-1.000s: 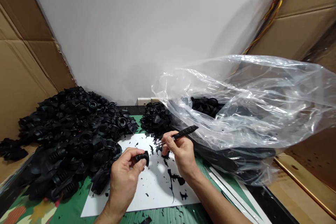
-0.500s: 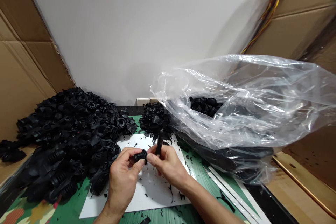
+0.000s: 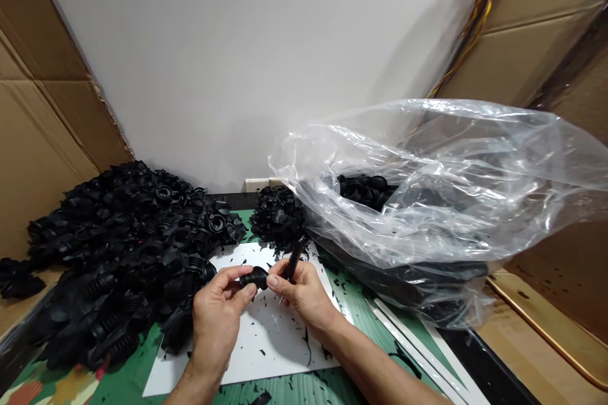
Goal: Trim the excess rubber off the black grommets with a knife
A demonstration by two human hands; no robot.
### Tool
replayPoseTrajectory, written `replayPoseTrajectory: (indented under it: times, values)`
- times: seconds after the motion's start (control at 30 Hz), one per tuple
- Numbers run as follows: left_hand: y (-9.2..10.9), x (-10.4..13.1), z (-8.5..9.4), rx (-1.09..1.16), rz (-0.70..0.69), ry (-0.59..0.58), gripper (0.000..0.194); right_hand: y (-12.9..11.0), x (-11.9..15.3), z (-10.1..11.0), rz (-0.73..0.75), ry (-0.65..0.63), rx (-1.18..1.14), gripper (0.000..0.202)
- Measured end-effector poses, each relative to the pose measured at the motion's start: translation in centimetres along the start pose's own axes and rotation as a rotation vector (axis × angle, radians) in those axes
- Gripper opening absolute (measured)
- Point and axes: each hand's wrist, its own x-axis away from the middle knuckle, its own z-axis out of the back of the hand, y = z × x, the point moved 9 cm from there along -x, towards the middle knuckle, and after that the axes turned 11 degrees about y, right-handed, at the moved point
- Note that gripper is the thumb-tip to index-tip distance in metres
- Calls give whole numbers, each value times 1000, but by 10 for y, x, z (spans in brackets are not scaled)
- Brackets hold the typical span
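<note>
Right hand [image 3: 297, 288], well apart from ribbed black piece [image 3: 255, 278] one second ago, now moved left, thumb at piece's right end. Dark-handled tool [image 3: 295, 257] in same hand swung from low rightward slant to near upright half second ago, now leaning slightly right. Piece sits at changed angle in left hand [image 3: 219, 304]. Whole view shifted slightly, things lying farther left in it.
</note>
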Motion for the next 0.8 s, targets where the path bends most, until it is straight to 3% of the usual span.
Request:
replayPoseTrajectory:
  times: [0.2,0.37,0.5,0.6,0.7,0.8]
  values:
    - [-4,-1,-5,31,12,-35,37,6,-4,0,-26,29,11,30]
    - [-13,0,-8,81,122,-56,47,10,-5,-3,-52,-7,29,36]
    - [-17,1,-7,158,208,-43,48,1,1,-7,-7,-74,91,30]
    - [-19,4,-12,168,242,-113,48,-8,5,-8,73,-73,157,20]
    - [-17,4,-12,111,197,-130,54,-11,5,-7,103,-33,217,20]
    - [-9,1,-8,18,66,-85,58,-9,3,-4,103,4,247,22]
